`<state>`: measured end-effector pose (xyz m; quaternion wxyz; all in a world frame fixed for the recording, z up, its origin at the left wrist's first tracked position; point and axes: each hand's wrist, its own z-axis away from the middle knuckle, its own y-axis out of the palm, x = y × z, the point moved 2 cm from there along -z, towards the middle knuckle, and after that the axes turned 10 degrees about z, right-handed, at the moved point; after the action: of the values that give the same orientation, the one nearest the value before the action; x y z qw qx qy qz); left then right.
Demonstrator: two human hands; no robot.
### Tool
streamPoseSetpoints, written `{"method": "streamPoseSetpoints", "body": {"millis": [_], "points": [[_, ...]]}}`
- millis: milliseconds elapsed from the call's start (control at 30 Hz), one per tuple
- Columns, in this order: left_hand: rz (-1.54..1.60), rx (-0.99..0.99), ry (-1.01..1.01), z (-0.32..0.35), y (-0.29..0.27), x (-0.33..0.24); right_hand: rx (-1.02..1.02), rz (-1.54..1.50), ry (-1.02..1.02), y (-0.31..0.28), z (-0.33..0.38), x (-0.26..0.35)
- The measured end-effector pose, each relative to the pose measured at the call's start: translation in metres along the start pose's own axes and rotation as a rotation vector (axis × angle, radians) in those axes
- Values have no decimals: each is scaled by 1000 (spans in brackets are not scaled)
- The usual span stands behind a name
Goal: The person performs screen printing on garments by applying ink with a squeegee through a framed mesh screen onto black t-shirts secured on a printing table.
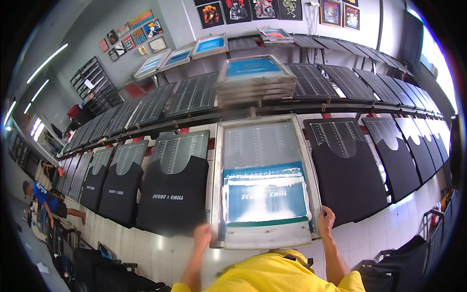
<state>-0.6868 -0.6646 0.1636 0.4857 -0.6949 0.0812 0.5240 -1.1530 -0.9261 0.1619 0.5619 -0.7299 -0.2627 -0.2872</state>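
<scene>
A silkscreen printing screen [315,187] lies in front of me over a board, with a pale worn frame and blue mesh. White ink [265,214] is spread across the lower mesh around a lettered stencil, and a green squeegee edge [267,223] seems to run along its near side. My right hand [326,221] is closed at the frame's right side, near the front corner. At the opposite side, my left hand [203,234] is closed against the left front corner, slightly blurred. Black shirts lie on boards beside it: a printed one [170,209] left, a plain one [348,175] right.
More shirt-covered boards [119,194] continue along this row. Beyond a dark rail [189,113], a stack of screens [256,90] stands among bare printing boards [194,90]. Racks [92,78] stand back left. A person in blue [41,194] bends at the far left.
</scene>
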Motion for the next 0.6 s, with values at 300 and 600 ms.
{"method": "streamPoseSetpoints", "body": {"millis": [300,600], "points": [[-69,-56,-88,10,-4,-40,173,114,-68,-19,-6,18],[-363,423,560,61,-26,-122,721,561,-830,-94,59,129]]}}
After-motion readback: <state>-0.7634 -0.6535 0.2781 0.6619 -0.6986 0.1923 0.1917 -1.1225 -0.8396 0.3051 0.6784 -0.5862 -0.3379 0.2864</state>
